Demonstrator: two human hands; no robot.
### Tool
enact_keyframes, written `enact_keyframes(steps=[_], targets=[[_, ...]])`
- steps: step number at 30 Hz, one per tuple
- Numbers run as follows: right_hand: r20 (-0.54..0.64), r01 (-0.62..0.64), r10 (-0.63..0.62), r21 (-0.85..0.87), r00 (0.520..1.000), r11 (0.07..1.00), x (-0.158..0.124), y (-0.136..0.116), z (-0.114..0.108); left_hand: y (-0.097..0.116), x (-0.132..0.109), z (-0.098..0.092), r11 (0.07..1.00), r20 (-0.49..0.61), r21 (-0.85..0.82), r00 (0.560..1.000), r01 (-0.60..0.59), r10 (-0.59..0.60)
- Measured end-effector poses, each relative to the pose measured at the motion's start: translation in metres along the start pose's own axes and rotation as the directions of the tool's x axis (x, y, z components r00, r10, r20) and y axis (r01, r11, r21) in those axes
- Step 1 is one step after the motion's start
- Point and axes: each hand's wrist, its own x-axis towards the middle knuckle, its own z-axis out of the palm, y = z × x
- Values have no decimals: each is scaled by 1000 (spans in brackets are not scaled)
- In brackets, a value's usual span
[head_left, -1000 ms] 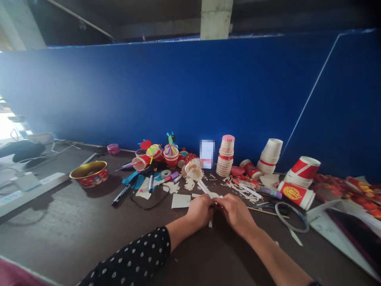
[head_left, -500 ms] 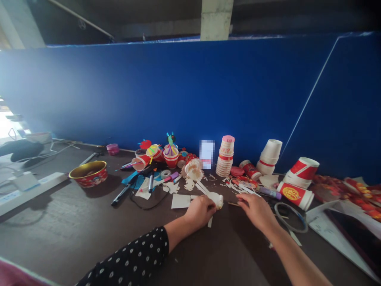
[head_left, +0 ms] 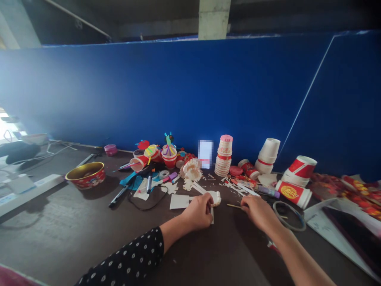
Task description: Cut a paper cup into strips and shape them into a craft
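Left hand: left hand (head_left: pixel 198 212), fingers (head_left: pixel 208 200) curled narrow, pinching the paper piece from its left side; black dotted sleeve (head_left: pixel 125 260) on the forearm.

Right hand: right hand (head_left: pixel 258 212), fingers spread wide and flat, holding nothing, just right of the paper piece; skewer (head_left: pixel 234 206) runs beneath them, contact unclear.

Paper piece: paper piece (head_left: pixel 214 198), white, curled and rounded, at mid-table between the hands, toward the back edge of the table (head_left: pixel 89 222).

Axis: long axis runs front to back, tilted; strips (head_left: pixel 200 188) point up-left toward the fanned cup (head_left: pixel 192 170), and a short strip (head_left: pixel 212 216) points down toward the person.

Nearby: white card (head_left: pixel 179 201) left of the left hand; paper scraps (head_left: pixel 238 188) behind the right hand; wire loop (head_left: pixel 288 216) to its right.

Rest: cup stack (head_left: pixel 224 157) at the back edge; gold-rimmed red bowl (head_left: pixel 85 175) far left; blue panel (head_left: pixel 178 91) behind.
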Motion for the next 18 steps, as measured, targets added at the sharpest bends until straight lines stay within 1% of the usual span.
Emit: enact_keyframes(steps=[6, 9, 12, 15, 18], targets=[[-21, 75, -75, 18, 997, 997, 0, -3, 3, 2, 0, -1, 1000, -5, -14, 1000, -20, 20], [-43, 80, -78, 50, 996, 996, 0, -3, 4, 5, -1, -4, 997, -14, 20, 997, -74, 75], [-35, 74, -71, 94, 997, 993, 1, -5, 4, 7, -2, -9, 992, -11, 60, 994, -109, 110], [-22, 115, -113, 149, 993, 982, -1, -10, 1, 7, -3, -14, 984, 37, 105, 989, -144, 141], [3, 186, -191, 211, 982, 960, -3, -18, -2, 2, -2, -15, 972, 145, 161, 978, -173, 150]])
